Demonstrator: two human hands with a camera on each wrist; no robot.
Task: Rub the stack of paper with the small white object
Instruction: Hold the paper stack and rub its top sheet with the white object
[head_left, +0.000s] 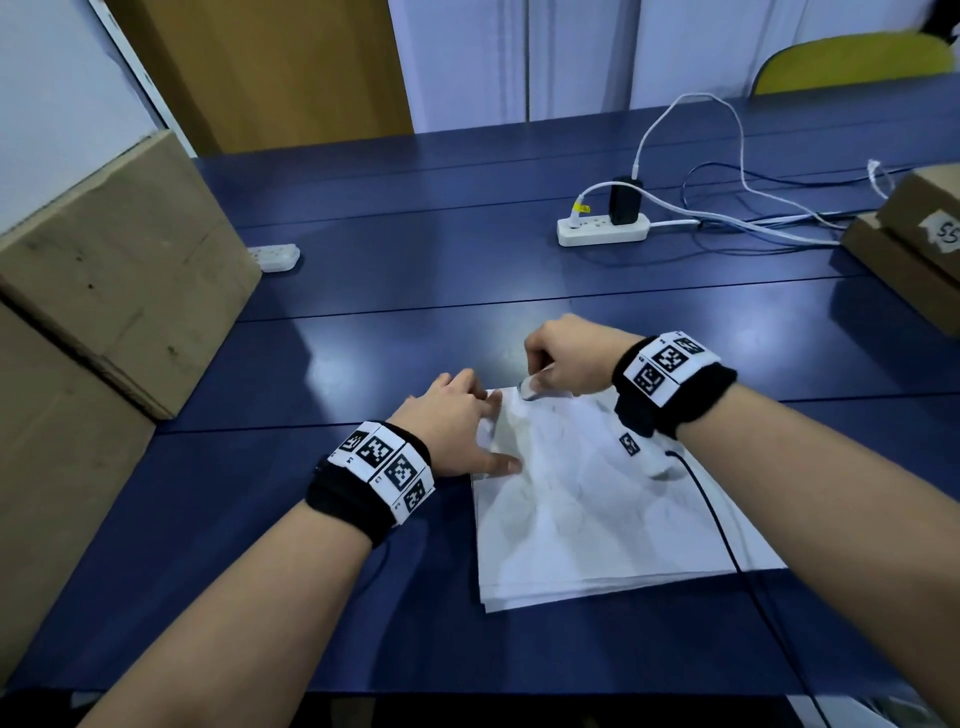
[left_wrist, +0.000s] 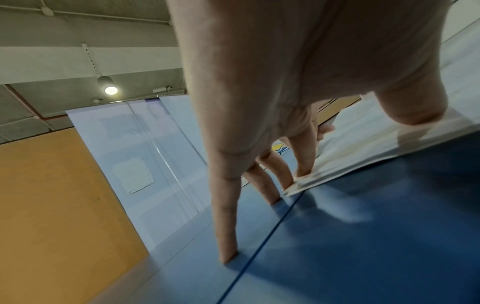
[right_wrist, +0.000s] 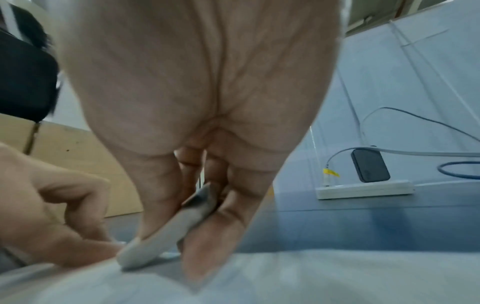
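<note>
The right hand is pinching the small white object at the paper stack's far edge; the left hand, fingers spread flat, is pinning it; sheets risk creasing if that pressure slips.

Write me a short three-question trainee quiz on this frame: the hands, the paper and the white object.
1. True or false: the right hand pinches the small white object against the far edge of the stack of paper.
2. What does the left hand do? A) lifts a sheet B) presses flat on the stack's left edge C) rests on a cardboard box
3. Fill in: a black charger sits plugged into the white ____ farther back on the table.

Key: 1 true; 2 B; 3 power strip
</note>
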